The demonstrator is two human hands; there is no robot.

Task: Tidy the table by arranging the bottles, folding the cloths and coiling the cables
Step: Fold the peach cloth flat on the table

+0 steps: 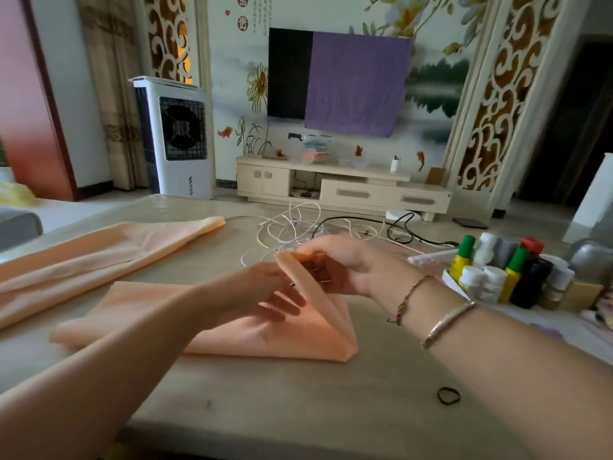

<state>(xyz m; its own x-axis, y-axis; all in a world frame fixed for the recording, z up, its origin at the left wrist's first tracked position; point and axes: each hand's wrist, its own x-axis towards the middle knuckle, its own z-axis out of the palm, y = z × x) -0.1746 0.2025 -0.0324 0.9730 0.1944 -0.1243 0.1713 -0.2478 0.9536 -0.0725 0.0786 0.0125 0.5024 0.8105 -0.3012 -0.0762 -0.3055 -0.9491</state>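
Here, a peach cloth [232, 327], soft and matte, lies part-folded on the pale table [298, 410]; its right edge is lifted into a peaked, tent-like fold. The right hand [335, 263] pinches that raised edge at the top, fingers curled round the fabric, palm turned left. On that wrist sit a braided string band and a plain metal bangle [447, 322]. The left hand [265, 293] lies against the fold's slope, fingers fairly straight and slightly spread, touching the cloth rather than gripping it. A second peach cloth [99, 250], loosely creased, stretches along the table's left side. Just behind the hands, thin white cables [292, 227] tangle with a black cable [398, 227]. At right, a cluster of plastic bottles [497, 273] stands upright, caps green, white and red. A black hair tie [448, 396] lies nearer, by the right forearm.
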